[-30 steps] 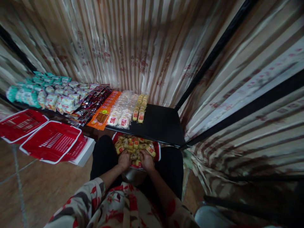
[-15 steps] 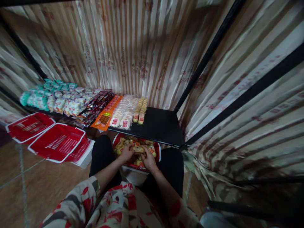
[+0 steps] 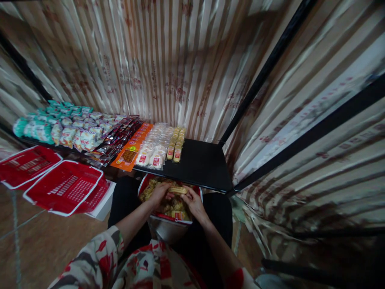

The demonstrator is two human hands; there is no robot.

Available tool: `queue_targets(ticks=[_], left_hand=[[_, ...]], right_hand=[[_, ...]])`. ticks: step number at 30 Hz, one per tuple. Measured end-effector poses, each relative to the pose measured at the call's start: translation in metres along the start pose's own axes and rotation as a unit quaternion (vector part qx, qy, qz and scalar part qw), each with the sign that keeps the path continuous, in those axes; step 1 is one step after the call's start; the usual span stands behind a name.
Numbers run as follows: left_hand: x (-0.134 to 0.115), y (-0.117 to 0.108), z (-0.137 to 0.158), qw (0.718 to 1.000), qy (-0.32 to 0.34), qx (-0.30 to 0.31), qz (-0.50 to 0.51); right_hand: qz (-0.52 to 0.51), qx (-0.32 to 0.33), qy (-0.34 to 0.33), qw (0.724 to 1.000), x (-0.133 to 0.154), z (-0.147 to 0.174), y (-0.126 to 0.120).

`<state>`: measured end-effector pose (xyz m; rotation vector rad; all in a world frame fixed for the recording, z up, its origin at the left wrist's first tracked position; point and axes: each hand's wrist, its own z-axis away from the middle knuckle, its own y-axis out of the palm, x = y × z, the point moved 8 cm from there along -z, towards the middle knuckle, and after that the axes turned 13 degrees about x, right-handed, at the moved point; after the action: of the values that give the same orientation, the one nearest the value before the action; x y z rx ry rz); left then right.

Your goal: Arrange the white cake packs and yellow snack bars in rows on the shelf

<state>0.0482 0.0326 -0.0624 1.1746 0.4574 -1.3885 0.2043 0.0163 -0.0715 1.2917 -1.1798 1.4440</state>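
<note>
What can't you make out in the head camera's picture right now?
Held packet, head view: print too small and blurred.
Near basket, head view: bottom hidden by yellow packets.
Leftmost basket, head view: cut off by the left edge.
Pale thing, head view: cut off by the bottom edge.

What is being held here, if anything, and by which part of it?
A yellow packet, held by its two ends: the left hand at its left end, the right hand at its right end.
</note>
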Motion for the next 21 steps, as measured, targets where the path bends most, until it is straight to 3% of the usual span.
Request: queue_targets(ticks=[11,21], left_hand=[[-0.035,0.026,-0.038,0.998,0.038,0.054,0.012],[-0.068,0.056,-0.069,0.991,0.042,0.126,0.023]], right_hand=[[-0.023,-0.081,-0.018,0.996,0.01,-0.01,-0.031],[0.121,-0.143,-0.056,0.981,0.034,-0.027,-0.071]])
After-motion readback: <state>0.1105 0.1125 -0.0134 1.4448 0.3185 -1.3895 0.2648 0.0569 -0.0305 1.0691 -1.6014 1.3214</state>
